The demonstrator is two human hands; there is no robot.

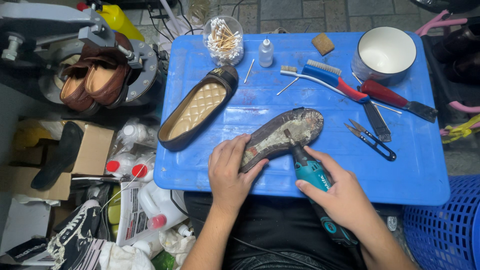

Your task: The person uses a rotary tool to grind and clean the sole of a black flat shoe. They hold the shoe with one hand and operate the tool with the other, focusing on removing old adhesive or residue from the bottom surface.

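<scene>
A flat shoe [292, 131] lies sole up on the blue plastic table [260, 102], its worn sole rough and patchy. My left hand [229, 171] grips its heel end and holds it down. My right hand [336, 191] holds a teal rotary tool [311, 172] like a pen, and the tool's small tip touches the sole near the middle. The matching brown shoe [197, 107], with a quilted tan insole, lies upright to the left on the table.
On the table's far side stand a jar of cotton swabs [224, 40], a small dropper bottle [266, 52], brushes [327, 77], a red-handled scraper [395, 99], thread snips [371, 140], a white bowl [385, 52] and a sponge [323, 43]. Left: brown loafers [92, 77], boxes, bottles. Right: a blue basket [445, 232].
</scene>
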